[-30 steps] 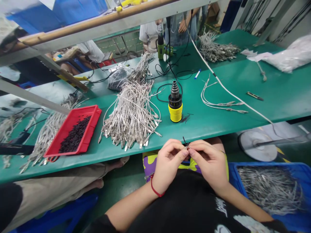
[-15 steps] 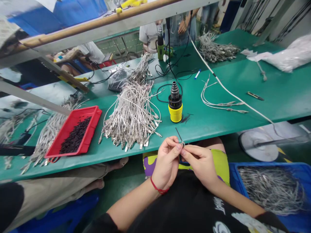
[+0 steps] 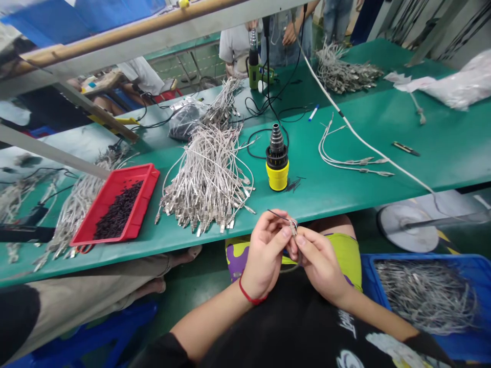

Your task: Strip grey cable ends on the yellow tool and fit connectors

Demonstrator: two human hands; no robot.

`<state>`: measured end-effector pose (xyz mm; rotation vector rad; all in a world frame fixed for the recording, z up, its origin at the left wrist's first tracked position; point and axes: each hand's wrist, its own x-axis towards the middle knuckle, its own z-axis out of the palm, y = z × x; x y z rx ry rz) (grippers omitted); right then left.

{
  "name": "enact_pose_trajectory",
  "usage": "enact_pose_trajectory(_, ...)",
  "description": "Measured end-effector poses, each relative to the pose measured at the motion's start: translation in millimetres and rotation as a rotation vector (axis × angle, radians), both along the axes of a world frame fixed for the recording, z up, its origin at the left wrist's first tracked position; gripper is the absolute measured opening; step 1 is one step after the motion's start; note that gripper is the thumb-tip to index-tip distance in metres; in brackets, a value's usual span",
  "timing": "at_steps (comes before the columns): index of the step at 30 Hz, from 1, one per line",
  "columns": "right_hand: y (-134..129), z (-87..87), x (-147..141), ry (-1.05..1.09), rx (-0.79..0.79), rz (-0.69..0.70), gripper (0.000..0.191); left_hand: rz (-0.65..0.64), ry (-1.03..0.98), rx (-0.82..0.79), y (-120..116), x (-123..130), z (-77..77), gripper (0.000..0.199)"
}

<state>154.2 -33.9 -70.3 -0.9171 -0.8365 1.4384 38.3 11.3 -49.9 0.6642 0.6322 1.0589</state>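
Just off the table's front edge, both hands meet over a small metal cable connector (image 3: 293,229). My left hand (image 3: 267,255), with a red cord at the wrist, is closed with thumb and fingers pinching the connector. My right hand (image 3: 321,259) is closed as well, gripping it from the other side; the cable below is mostly hidden. A thin black strand (image 3: 277,215) sticks out to the left above my left fingers. Beyond the hands, a yellow heat gun (image 3: 277,176) stands nozzle up, with black scraps (image 3: 294,184) beside its base.
White cables with metal plugs (image 3: 207,179) are heaped left of the heat gun. Farther left, a red tray (image 3: 149,197) holds small black pieces. Several loose cables (image 3: 345,166) and a cutter-like tool (image 3: 405,148) lie right. A blue bin (image 3: 370,271) of cables stands lower right. A co-worker's leg (image 3: 115,286) is at left.
The black strand has swung from nearly upright to pointing left. The connector has turned and shows more between my fingers; both hands have shifted slightly right.
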Motion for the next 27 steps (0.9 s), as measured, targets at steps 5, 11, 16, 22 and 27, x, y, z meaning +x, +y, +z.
enact_pose_trajectory(5, -2.8, -1.1, -0.3, 0.147, 0.004, 0.013, 0.030, 0.021, 0.002, 0.067, -2.2, -1.2, -1.9, 0.021)
enact_pose_trajectory(11, -3.4, -3.5, -2.0, 0.186, -0.008, 0.015, 0.029, 0.042, 0.000, 0.083, -2.6, -1.7, -3.9, 0.020)
enact_pose_trajectory(16, -4.4, -3.7, -2.9, 0.186, 0.003, -0.002, 0.028, 0.051, -0.007, 0.075, -3.5, -1.8, -6.0, 0.016)
enact_pose_trajectory(22, -4.6, -6.0, -4.3, 0.161, 0.015, -0.025, 0.027, 0.075, 0.011, 0.110, -4.7, -2.2, -8.8, 0.014)
enact_pose_trajectory(27, -5.3, -6.7, -4.7, 0.125, 0.034, -0.034, 0.028, 0.060, 0.034, 0.079, -4.9, -1.5, -6.9, 0.015)
